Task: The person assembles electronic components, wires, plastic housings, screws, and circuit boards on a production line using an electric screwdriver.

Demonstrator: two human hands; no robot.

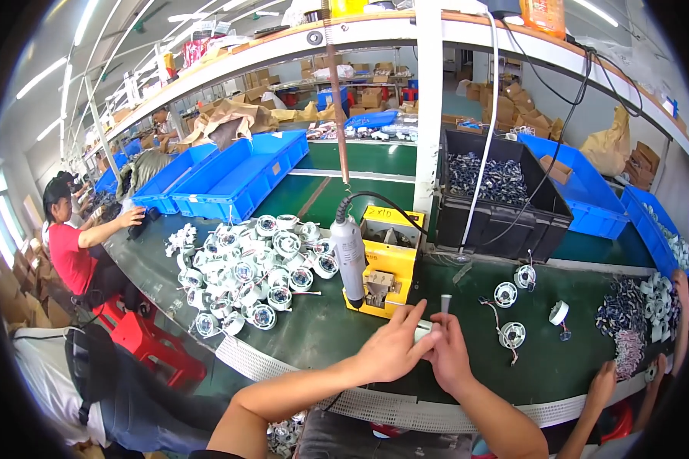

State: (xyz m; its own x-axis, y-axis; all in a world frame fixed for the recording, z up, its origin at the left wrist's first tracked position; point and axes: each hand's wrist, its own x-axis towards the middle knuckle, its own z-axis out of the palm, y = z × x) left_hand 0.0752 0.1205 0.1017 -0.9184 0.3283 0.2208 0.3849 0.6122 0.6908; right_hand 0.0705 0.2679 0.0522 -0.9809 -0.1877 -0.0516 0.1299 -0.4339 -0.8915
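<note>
In front of the yellow screw feeder [391, 260], my left hand [390, 346] and my right hand [449, 353] meet over a small white part [423, 329]. Both hands are closed around it, and the fingers cover most of its shape. A short grey cylinder [445, 303] stands up at my right fingertips; whether I grip it cannot be made out. Just left of the feeder an electric screwdriver [349, 256] hangs upright from a coiled spring, touched by neither hand. A large heap of round white housings [241, 268] with wires lies to the left.
Several loose housings [511, 334] lie to the right. Farther right, another person's hand [603, 382] is beside piles of small dark parts [622, 306]. A black crate [513, 218] and blue bins [241, 174] stand behind. A white post [429, 99] rises behind the feeder.
</note>
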